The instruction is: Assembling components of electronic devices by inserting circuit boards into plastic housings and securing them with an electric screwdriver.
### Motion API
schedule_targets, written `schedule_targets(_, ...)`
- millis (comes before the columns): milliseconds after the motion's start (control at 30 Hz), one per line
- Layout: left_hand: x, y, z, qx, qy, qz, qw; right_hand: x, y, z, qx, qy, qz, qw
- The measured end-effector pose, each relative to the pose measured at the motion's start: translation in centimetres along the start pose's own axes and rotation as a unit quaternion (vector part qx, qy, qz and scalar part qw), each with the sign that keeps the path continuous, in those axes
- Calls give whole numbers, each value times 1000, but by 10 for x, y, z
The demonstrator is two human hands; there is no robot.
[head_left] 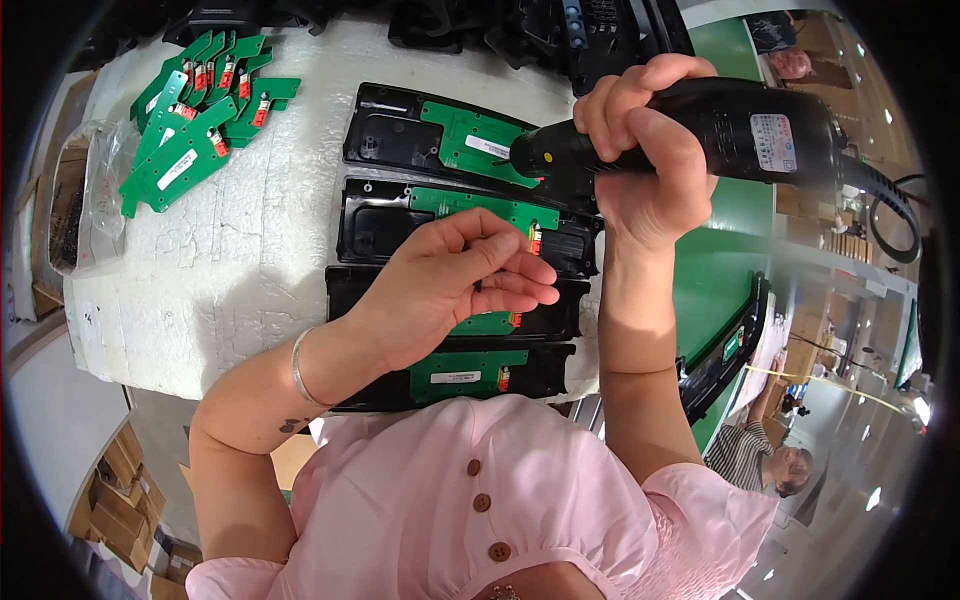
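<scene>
Gripping a black electric screwdriver (pixel 740 125), the right hand (pixel 645 150) aimed its tip at a green circuit board (pixel 478 135).
The left hand (pixel 455 285) pinched a tiny dark screw (pixel 477 286) above four long black plastic housings (pixel 385 215) on white foam padding (pixel 230 250).

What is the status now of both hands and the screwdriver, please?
Right hand gripping black electric screwdriver, tip at top black housing. Left hand pinching small dark screw over third housing. Nothing blocking the green boards.
</scene>
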State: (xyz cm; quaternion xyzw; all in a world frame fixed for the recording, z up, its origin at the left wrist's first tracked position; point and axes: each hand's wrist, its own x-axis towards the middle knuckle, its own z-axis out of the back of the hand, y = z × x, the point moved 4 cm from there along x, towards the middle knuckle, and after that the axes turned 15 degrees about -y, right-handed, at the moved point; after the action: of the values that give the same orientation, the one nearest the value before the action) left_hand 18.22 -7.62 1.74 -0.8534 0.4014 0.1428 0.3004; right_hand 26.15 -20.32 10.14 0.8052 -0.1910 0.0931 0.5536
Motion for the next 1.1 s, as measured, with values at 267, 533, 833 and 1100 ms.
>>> schedule_targets(267,0,-6,5,3,-102,-30,994,-3,-1,-11,-47,53,-14,997)
schedule_targets(533,3,-5,15,-61,-113,-31,991,-11,31,-18,13,24,24,999)
schedule_targets(833,3,-3,12,-165,-18,9,986,-35,93,-22,44,140,0,989)
schedule_targets(1100,-8,1,-12,-92,-22,40,995,-32,71,-17,35,157,65,985)
